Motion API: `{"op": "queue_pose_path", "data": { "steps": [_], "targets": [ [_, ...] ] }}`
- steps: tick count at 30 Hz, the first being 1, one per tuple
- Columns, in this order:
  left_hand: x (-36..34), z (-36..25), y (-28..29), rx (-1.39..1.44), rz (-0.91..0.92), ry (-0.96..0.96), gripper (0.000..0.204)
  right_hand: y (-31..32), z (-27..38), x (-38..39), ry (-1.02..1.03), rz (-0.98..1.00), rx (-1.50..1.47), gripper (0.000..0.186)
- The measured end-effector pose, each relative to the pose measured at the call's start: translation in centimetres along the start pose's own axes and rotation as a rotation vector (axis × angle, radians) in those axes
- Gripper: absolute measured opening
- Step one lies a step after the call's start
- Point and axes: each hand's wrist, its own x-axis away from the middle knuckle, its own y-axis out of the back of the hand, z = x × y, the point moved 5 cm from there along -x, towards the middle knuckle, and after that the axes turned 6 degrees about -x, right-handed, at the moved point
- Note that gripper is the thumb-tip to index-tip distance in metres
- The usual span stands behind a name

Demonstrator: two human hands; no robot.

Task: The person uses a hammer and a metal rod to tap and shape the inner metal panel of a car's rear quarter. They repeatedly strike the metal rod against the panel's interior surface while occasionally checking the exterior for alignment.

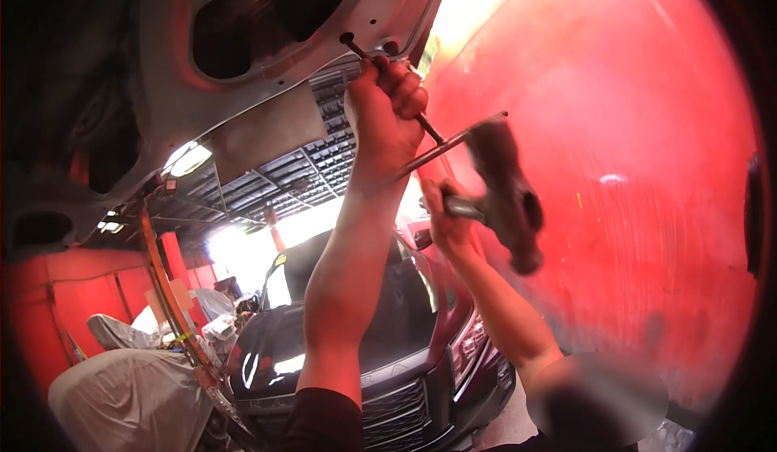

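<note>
My left hand [387, 108] is raised and wrapped round the shaft of a T-handled metal rod [432, 130]. The rod's upper end meets a hole in the underside of a light-coloured car panel [170, 63] overhead; how deep it goes in is hidden. Its crossbar sticks out below my fist, slanting up to the right. Lower and to the right, my right hand [449, 219] grips the handle of a hammer [503, 178]. The dark, slightly blurred hammer head is close to the crossbar; I cannot tell whether they touch.
A dark car [348, 331] stands in front, facing me. Light covers [133, 399] drape something at lower left, beside a slanting post [166, 278]. A large red, glossy surface [615, 209] fills the right side. Large openings pierce the overhead panel.
</note>
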Motion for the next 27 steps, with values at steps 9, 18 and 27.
{"op": "queue_pose_path", "data": {
  "steps": [9,18,27],
  "targets": [
    [-1.7,-1.2,1.1,-0.009,-0.042,0.007,0.027,4.7,4.6,2.3,-0.222,-0.052,-0.037,0.020],
    [-0.9,-0.9,0.1,-0.139,-0.424,-0.095,0.037,5.5,7.6,4.8,0.327,0.205,0.077,0.023],
    [-1.2,-0.8,0.4,-0.139,-0.368,-0.097,0.034,4.9,3.5,5.6,0.029,0.237,-0.253,0.026]
  ]
}}
